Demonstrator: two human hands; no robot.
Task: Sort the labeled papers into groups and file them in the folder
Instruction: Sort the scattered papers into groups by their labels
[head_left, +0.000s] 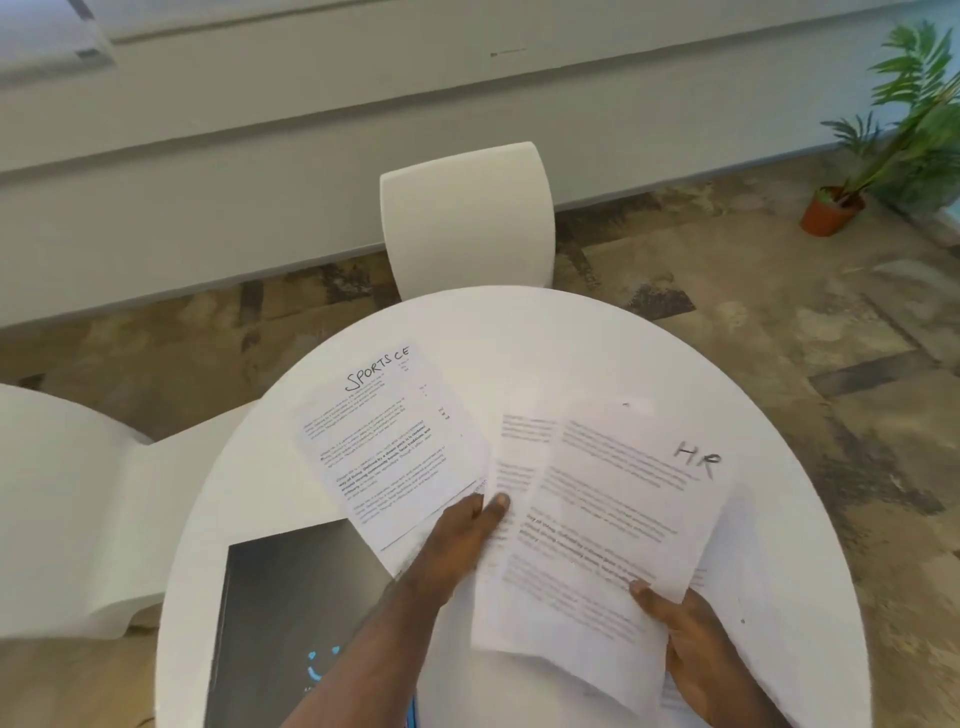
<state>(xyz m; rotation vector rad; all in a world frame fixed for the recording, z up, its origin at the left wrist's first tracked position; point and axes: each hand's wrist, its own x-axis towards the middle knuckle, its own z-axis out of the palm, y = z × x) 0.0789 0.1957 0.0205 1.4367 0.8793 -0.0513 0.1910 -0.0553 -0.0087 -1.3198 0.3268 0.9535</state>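
Observation:
A printed sheet marked SPORTS (387, 441) lies on the round white table (587, 338), with another sheet under it showing "CE" at its top edge. My left hand (457, 540) rests on the lower edge of this sheet and pinches a second sheet (519, 467) beside it. My right hand (685, 644) holds by its lower corner a sheet marked HR (623, 499), lifted and blurred, overlapping the second sheet. More paper (737, 525) lies beneath it on the right. A dark folder (291, 613) with a blue logo lies closed at the table's front left.
A white chair (467, 218) stands behind the table and another white chair (78, 499) to the left. A potted plant (883, 156) stands on the patterned floor at the far right.

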